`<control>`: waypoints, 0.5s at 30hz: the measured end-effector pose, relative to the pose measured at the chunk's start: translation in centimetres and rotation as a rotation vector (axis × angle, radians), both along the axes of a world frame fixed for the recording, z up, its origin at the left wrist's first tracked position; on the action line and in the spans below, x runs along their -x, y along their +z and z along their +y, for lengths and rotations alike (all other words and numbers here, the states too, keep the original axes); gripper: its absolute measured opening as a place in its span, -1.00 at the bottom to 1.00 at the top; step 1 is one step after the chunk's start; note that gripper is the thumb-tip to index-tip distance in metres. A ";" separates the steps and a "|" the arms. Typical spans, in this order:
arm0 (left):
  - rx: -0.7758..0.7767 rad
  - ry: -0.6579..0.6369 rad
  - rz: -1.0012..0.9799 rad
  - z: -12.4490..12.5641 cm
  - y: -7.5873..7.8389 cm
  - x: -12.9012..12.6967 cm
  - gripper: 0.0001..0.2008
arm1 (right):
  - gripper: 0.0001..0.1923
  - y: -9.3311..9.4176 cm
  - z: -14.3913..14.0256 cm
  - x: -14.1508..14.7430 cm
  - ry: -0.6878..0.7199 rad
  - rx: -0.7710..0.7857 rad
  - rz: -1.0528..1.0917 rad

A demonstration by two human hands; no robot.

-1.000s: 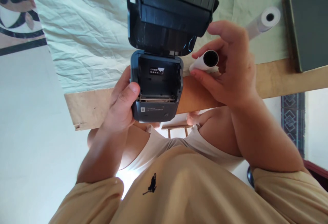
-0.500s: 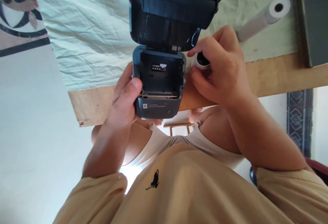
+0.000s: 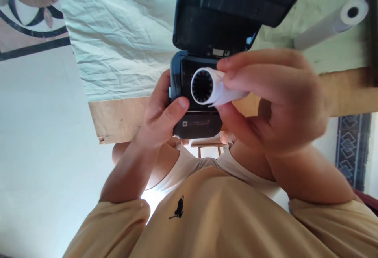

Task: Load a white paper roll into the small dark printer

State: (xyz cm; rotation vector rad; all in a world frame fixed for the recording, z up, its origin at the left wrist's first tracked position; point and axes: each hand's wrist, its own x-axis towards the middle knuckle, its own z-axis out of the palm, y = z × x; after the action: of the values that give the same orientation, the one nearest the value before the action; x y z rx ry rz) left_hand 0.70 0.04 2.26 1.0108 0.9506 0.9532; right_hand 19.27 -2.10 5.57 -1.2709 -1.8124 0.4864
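A dark label printer (image 3: 197, 128) stands with its black lid (image 3: 218, 25) swung up, away from me. My left hand (image 3: 162, 112) is closed around the printer's left side, thumb over its rim. Between the thumb and fingers of my right hand (image 3: 283, 96) is a small white paper roll (image 3: 220, 86), its ribbed hollow core facing up toward me. The roll hangs over the printer's open bay and hides much of it. Whether the roll touches the bay I cannot tell.
A longer white roll (image 3: 330, 23) stands on the pale green cloth (image 3: 118, 33) at the back right. A dark object (image 3: 374, 33) is cut off by the right edge. The wooden table edge (image 3: 118, 120) runs along my side.
My right hand has lifted the small paper roll from beside the printer and brought it over the open bay. My left hand still holds the printer; the view has shifted slightly.
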 end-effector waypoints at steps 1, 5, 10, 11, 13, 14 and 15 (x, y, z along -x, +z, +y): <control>0.001 -0.008 0.012 0.2 0.4 -0.3 -0.39 | -0.76 0.1 0.4 0.0 0.031 -0.041 -0.036; 0.005 -0.040 0.043 0.7 1.7 -1.6 -0.31 | -0.78 -0.2 1.4 -0.6 0.023 -0.134 -0.171; 0.000 -0.039 0.111 0.0 0.9 -1.0 -0.31 | -0.87 -1.2 1.5 -1.0 0.027 -0.214 -0.198; -0.004 -0.039 0.114 -0.2 0.3 -0.7 -0.31 | -0.87 -1.4 1.6 -1.1 0.043 -0.224 -0.187; -0.038 -0.040 0.069 -0.5 -1.0 -0.3 -0.37 | -0.87 -1.8 1.8 -1.2 0.066 -0.236 -0.187; -0.065 -0.043 0.025 -0.6 -1.6 -0.2 -0.41 | -0.87 -1.9 1.9 -1.3 0.072 -0.239 -0.197; -0.106 -0.041 -0.030 -0.7 -2.3 -0.1 -0.45 | -0.87 -2.0 1.9 -1.4 0.074 -0.251 -0.204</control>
State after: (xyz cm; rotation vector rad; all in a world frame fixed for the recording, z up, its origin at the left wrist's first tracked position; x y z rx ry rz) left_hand 0.85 -0.61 0.01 1.0980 0.8583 0.9903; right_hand 20.65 -0.16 3.53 -1.1156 -2.0236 0.1651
